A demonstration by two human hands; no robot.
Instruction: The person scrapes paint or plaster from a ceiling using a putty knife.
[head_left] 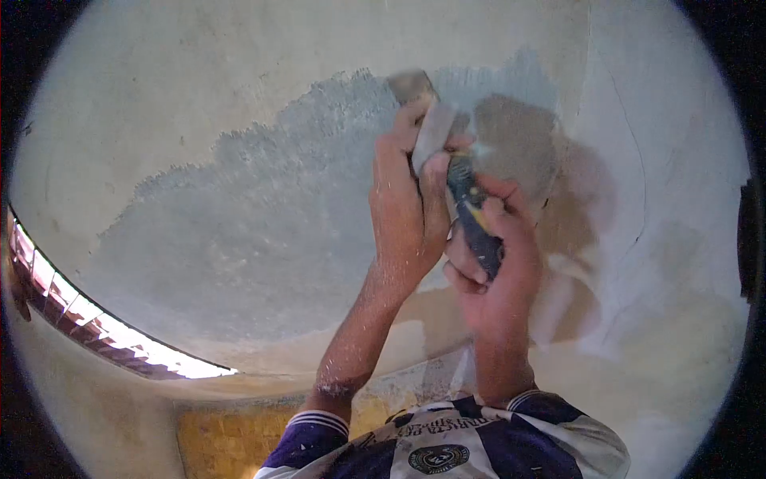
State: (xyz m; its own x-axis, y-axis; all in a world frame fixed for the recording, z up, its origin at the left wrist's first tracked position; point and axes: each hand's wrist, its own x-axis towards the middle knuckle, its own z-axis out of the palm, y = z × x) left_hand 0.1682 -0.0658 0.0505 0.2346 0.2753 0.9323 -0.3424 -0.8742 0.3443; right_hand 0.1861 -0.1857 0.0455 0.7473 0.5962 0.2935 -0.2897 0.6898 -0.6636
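Pressing a scraper (437, 136) flat against the grey patch (263, 223) of the plastered surface, blade up-left, handle down-right. Right hand (495, 271) lower, wrapped tight round the handle. Left hand (407, 207) higher, nearer the blade, fingers pinching and pushing its back.

Matt plaster ceiling (199, 96), rough grey patch (263, 215) from centre toward 9 o'clock, smoother pale skim toward 3 o'clock, scraper (433, 134) with dull metal blade, glossy dark plastic handle, striped cloth shirt (447, 447) at 6 o'clock
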